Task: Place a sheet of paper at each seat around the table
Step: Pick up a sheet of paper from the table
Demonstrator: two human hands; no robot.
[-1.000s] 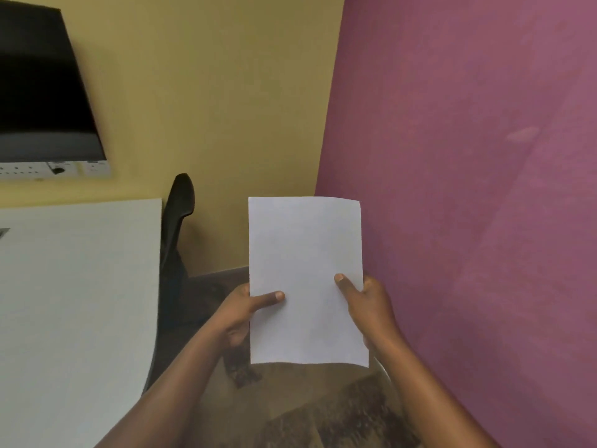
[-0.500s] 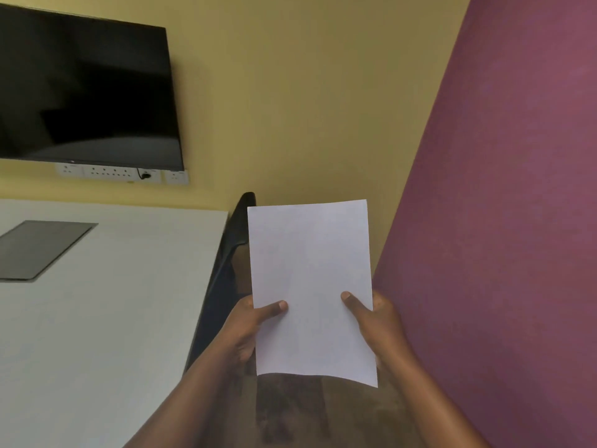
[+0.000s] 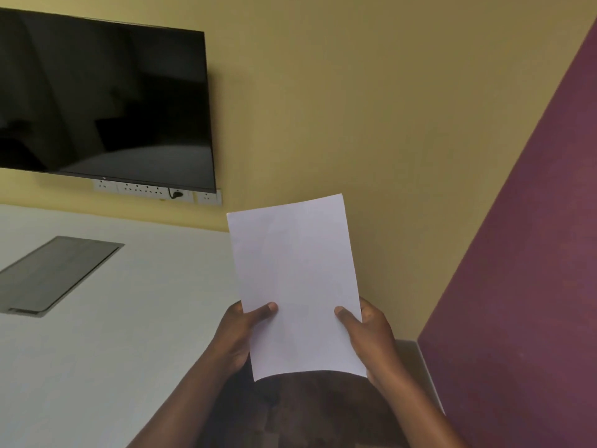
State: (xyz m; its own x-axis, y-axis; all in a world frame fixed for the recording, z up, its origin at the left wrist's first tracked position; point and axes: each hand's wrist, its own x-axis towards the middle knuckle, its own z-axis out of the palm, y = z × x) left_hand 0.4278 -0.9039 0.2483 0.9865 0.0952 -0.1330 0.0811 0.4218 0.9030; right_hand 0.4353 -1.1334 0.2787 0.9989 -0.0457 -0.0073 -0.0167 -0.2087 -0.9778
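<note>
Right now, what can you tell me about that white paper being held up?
The sheet of paper is plain white, blank on the side that shows, thin and slightly curved. It is held upright in portrait pose, tilted a little to the left, in front of the yellow wall beside the white table. The left hand and right hand pinch its lower side edges, thumbs on the front, other fingers hidden behind. Whether it is one sheet or several is unclear.
</note>
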